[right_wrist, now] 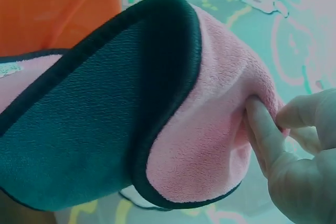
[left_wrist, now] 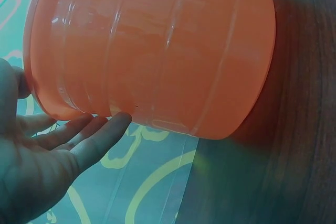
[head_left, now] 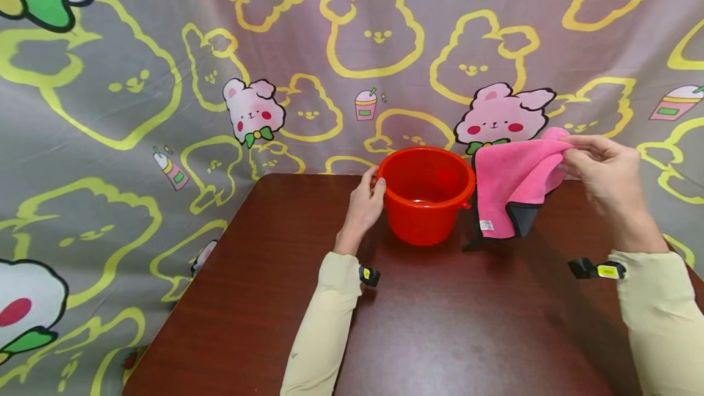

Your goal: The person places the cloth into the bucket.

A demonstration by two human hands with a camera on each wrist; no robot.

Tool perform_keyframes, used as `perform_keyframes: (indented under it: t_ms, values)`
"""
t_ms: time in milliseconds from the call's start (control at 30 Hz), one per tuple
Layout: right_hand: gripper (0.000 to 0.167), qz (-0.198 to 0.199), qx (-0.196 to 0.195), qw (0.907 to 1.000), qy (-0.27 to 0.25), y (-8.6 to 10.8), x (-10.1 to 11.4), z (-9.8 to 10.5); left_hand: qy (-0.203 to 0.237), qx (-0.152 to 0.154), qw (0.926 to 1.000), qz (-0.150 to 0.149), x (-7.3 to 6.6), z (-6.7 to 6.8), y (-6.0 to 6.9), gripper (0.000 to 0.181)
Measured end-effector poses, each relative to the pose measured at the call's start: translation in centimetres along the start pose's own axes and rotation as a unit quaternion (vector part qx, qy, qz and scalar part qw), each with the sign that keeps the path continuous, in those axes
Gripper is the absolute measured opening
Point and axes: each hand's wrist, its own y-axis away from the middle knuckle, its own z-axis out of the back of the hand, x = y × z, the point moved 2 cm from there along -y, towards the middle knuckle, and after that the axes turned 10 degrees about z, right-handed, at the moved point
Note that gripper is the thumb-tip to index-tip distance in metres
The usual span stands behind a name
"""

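Observation:
A red plastic bucket [head_left: 421,225] stands upright on the table. At its left side my left hand [head_left: 364,203] holds the rim, and the left wrist view shows the fingers along the outer wall of the bucket [left_wrist: 168,51]. To the right, my right hand [head_left: 610,179] pinches a pink cloth [head_left: 508,170] by its upper right part. The cloth hangs in folds beside the bucket, with dark edging, a small white label and a grey reverse side. In the right wrist view, thumb and fingers grip a bunched part of the cloth [right_wrist: 231,93].
The dark brown wooden table [head_left: 264,298] reaches back to a hanging curtain [head_left: 308,47] with cartoon rabbit prints. More of the curtain hangs at the left. Small dark devices are strapped to both wrists.

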Motion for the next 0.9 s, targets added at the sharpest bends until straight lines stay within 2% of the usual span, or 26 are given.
perform_keyframes:
  t_ms: [267, 567, 700, 900]
  values:
    - [0.021, 0.066, -0.053, 0.9932, -0.079, -2.0, 2.5, -2.3, -0.001, -0.003, 1.0000, -0.001, 0.0, 0.2, -0.2, 0.050]
    - [0.023, 0.147, -0.073, 0.9832, -0.079, -4.2, 5.0, -5.9, 0.000, -0.002, 1.0000, 0.002, -0.1, 0.2, -0.2, 0.049]
    - [0.022, 0.170, -0.083, 0.9772, -0.095, -4.7, 5.5, -7.5, 0.000, -0.001, 1.0000, 0.002, 0.0, 0.1, -0.2, 0.049]
    - [0.019, 0.180, -0.096, 0.9695, -0.136, -5.1, 6.0, -10.4, 0.003, -0.001, 1.0000, -0.004, 0.0, -0.1, -0.3, 0.048]
